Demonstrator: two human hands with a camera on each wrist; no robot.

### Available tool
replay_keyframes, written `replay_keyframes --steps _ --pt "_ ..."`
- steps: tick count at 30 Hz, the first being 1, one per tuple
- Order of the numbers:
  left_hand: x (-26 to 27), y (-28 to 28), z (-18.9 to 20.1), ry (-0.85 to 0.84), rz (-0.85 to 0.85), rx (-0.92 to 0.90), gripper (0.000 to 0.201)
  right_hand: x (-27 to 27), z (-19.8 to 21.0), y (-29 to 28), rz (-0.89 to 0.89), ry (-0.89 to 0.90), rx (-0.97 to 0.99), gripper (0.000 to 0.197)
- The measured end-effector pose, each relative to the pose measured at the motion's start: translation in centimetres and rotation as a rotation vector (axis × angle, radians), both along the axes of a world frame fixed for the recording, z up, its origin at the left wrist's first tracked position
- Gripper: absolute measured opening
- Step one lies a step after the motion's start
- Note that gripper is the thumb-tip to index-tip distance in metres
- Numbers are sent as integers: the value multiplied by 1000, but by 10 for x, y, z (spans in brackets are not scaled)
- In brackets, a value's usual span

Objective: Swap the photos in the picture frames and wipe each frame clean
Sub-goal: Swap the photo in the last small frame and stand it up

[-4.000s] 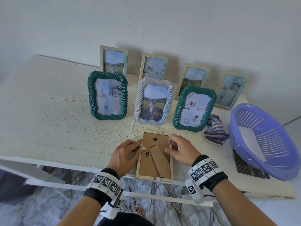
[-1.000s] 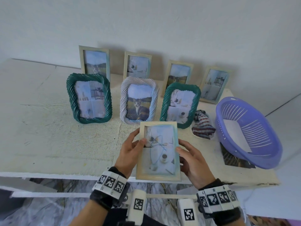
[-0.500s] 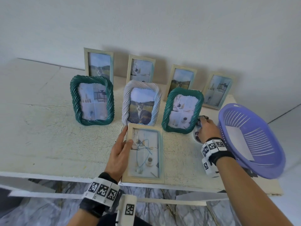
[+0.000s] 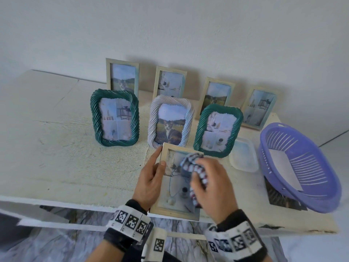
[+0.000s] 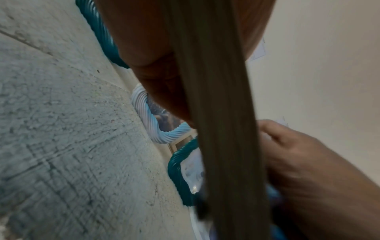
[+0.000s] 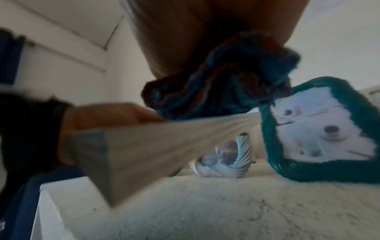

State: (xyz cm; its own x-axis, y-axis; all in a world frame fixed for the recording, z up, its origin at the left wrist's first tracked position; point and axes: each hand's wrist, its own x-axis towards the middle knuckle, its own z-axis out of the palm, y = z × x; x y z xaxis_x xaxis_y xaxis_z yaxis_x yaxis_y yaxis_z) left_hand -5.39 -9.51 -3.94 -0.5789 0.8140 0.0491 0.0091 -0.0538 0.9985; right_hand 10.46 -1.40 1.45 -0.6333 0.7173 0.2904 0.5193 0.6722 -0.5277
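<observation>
Soft, even daylight fills the head view; the standing frames [image 4: 120, 78] cast faint shadows on the wall behind. Wide-angle bending curves the tabletop [image 4: 56, 148] edges. The right hand [image 4: 213, 188] is slightly motion-smeared. Both wrist views are dim and blurred, with the held frame [image 6: 164, 141] streaked and out of focus.

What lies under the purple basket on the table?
A dark printed photo pokes out from under the purple basket, flat on the table. The basket hides most of it, so its picture cannot be made out.
</observation>
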Motion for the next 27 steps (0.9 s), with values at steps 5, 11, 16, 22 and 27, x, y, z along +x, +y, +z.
replay_keyframes --steps 5,11,16,22,27 --pt "-2 1 1 137 31 5 46 -22 -6 -7 36 -92 116 33" --pt "-9 3 2 133 44 3 49 -11 8 -21 367 -181 236 45" --pt "-11 7 2 133 43 22 46 -26 16 -2 186 -119 271 54" --pt "-11 -5 5 168 106 -6 47 -19 20 -8 377 -186 303 46" --pt "-14 -5 9 198 77 3 47 -32 23 -10 353 -128 294 50"
